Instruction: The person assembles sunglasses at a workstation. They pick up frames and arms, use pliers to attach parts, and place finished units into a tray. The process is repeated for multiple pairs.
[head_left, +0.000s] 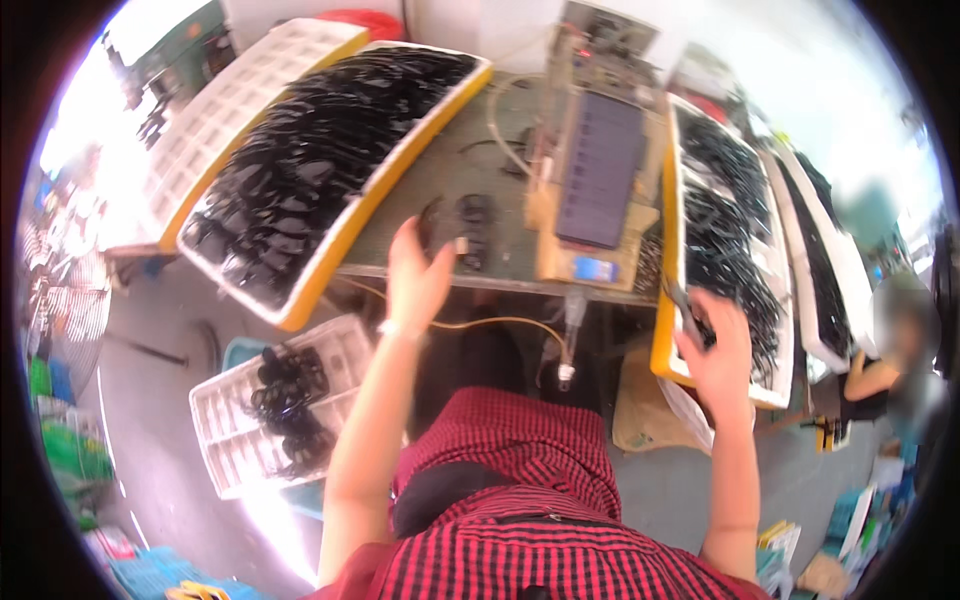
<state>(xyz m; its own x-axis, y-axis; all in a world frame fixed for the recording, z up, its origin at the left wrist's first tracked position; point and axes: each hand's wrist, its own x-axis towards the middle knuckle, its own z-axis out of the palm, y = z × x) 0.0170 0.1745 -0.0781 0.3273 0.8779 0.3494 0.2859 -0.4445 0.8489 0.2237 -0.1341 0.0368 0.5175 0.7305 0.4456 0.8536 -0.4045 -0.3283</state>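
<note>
My left hand is over the front of the bench, thumb and fingers curled around a dark curved piece, with a small white bit near the thumb tip. Just right of it, a black eyeglass frame lies on the worktop. My right hand is at the near end of the yellow-edged right tray, gripping a slim dark grey piece whose kind is unclear. Thin black strips, resembling eyeglass temples, fill that tray.
A large tray of glossy black pieces stands left, beside an empty white compartment tray. A phone rests on a device mid-bench. Below left, a white tray holds black bundles. A yellow cable hangs at the bench edge. Another person's arm shows far right.
</note>
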